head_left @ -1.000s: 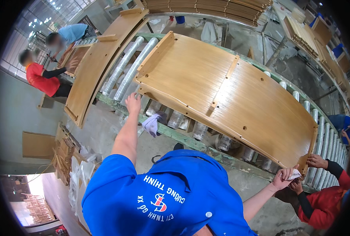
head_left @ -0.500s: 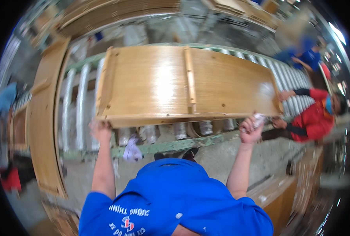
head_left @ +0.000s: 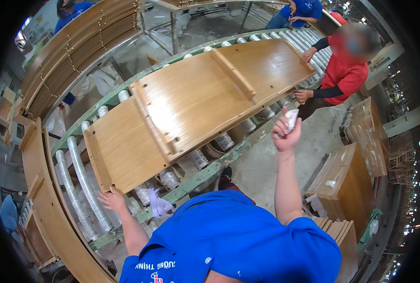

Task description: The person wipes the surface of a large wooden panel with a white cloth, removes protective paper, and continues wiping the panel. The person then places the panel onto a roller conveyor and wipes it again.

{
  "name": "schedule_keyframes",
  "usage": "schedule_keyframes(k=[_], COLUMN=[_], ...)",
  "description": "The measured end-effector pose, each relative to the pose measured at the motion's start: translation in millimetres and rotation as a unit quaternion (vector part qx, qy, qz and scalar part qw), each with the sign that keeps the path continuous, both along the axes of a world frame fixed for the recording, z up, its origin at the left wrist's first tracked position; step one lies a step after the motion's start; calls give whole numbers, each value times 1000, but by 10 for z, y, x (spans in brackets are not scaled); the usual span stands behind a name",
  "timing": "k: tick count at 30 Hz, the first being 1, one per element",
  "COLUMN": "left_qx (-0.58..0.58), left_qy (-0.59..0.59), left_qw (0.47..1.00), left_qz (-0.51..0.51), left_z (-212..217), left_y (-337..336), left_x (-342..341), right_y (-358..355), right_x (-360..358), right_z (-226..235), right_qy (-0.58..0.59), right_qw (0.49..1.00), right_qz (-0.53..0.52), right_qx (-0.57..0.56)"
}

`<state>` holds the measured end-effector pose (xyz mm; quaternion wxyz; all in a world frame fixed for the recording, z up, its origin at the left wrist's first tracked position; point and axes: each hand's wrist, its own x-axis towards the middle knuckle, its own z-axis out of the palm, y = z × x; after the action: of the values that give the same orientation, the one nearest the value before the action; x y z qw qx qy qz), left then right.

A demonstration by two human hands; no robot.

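A long varnished wooden panel (head_left: pixel 196 99) with crosswise battens lies at a slant over the roller conveyor. From its left end a further wooden section (head_left: pixel 125 146) sticks out, seemingly a second panel beneath it. My left hand (head_left: pixel 113 200) is at that section's near left corner, fingers spread, fingertips at the edge. Raised off the panel's near side, my right hand (head_left: pixel 287 134) is closed on a small white wad (head_left: pixel 292 119), perhaps cloth or plastic, with one finger pointing up. A co-worker in red (head_left: pixel 344 70) has both hands at the panel's right end.
Film-wrapped rollers (head_left: pixel 85 179) sit in a green frame (head_left: pixel 210 172), from which a lilac cloth (head_left: pixel 159 203) hangs. Another long panel (head_left: pixel 54 203) stands at the left. Stacked boards (head_left: pixel 342 179) are at the right, and a rack of panels (head_left: pixel 82 52) at the far left.
The view has turned, and the panel now lies slanted, with a further section showing at its left. My right hand has come off the panel's edge; my left hand's fingers have spread.
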<state>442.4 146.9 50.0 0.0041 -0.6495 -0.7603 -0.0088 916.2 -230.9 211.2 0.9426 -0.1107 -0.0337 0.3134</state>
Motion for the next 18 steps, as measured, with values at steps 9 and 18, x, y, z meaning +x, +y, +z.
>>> schedule_keyframes(k=[9,18], left_qx=[96,104], left_qy=[15,129], left_qw=[994,985], left_qz=[42,-52], left_z=[134,386], left_y=[125,346], left_x=[-211,99], right_y=[-726,-1098], right_x=[-50,-4], right_z=[-75,-46], right_qy=[4,-18], right_qw=[995,986], right_qz=[-92,-151], right_qx=[-39,-60])
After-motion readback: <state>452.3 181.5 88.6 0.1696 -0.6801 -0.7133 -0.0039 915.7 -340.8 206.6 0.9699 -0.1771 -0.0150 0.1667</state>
